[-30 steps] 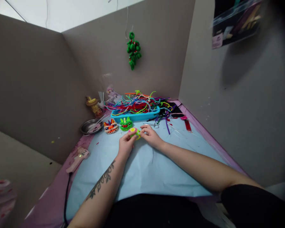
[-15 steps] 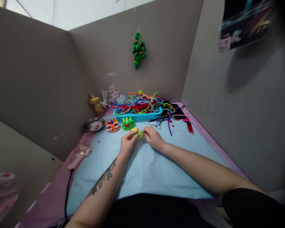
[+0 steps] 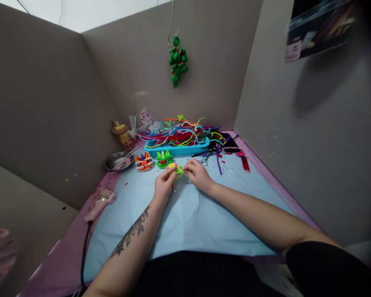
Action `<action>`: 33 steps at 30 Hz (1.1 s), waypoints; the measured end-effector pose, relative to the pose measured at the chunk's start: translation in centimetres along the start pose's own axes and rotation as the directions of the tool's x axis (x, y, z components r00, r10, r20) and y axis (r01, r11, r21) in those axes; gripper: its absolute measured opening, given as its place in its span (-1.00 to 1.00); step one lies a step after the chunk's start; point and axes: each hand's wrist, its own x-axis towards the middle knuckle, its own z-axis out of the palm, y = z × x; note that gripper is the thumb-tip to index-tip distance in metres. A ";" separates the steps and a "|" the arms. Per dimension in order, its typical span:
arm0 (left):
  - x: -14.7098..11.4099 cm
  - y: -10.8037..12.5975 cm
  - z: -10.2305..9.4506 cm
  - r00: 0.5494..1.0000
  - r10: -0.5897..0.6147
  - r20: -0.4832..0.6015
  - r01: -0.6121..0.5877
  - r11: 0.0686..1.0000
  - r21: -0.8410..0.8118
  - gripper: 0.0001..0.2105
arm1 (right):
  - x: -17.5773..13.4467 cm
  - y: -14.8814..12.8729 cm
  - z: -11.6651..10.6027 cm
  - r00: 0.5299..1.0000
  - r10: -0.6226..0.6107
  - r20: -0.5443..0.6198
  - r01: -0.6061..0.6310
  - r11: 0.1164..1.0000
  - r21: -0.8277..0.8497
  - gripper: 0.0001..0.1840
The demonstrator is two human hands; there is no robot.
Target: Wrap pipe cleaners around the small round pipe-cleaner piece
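My left hand (image 3: 164, 183) is closed on a small pink and yellow pipe-cleaner piece (image 3: 172, 166), held just above the cloth. Yellow-green loops (image 3: 179, 172) stick out of its right side. The fingers of my right hand (image 3: 198, 175) pinch together at the end of these loops; the exact grip is too small to make out fully. Behind my hands sit two finished-looking animal heads of fuzzy stems, a green one (image 3: 164, 159) and an orange and cream one (image 3: 144, 162). Scissors (image 3: 201, 161) lie beyond my right hand, partly covered by it.
A blue tray (image 3: 176, 151) heaped with coloured pipe cleaners (image 3: 185, 135) stands at the back. On the left are a metal bowl (image 3: 109, 166), a cup (image 3: 123, 136) and a pink glue gun (image 3: 100, 204) with a black cord. Grey partitions enclose the table; a green ornament (image 3: 177, 62) hangs behind.
The view has shifted slightly, so most things sit a little further left and higher. Both hands keep their hold on the piece; my right fingers have moved slightly against the loops.
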 end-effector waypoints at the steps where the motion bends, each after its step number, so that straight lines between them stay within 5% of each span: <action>1: 0.0 0.0 0.0 1.000 0.003 -0.002 -0.003 1.000 0.003 -0.59 | 0.0 0.0 0.0 1.000 0.002 -0.009 -0.002 1.000 -0.008 -0.85; 5: -0.1 0.0 0.1 1.000 0.002 0.013 -0.002 1.000 0.024 -0.60 | 0.1 -0.2 0.0 0.999 0.034 -0.017 -0.034 0.999 -0.002 -0.84; 10: -0.1 -0.3 0.1 1.000 -0.001 0.031 0.000 1.000 0.027 -0.60 | 0.2 0.0 0.4 0.974 0.226 -0.019 -0.221 0.962 0.159 -0.89; 19: -0.1 -0.3 0.2 0.999 -0.024 0.037 0.024 1.000 0.007 -0.61 | 0.3 0.2 1.4 0.875 0.466 0.131 -0.459 0.712 0.532 -0.82; 23: 0.0 -0.4 0.1 0.998 -0.045 0.041 0.046 0.999 -0.008 -0.62 | 0.3 -0.2 1.4 0.830 0.512 0.220 -0.532 0.610 0.587 -0.79; 33: 0.0 -0.7 0.0 0.994 -0.036 0.099 0.034 0.999 0.021 -0.63 | 0.4 -1.5 0.4 0.748 0.488 0.449 -0.663 0.518 0.540 -0.71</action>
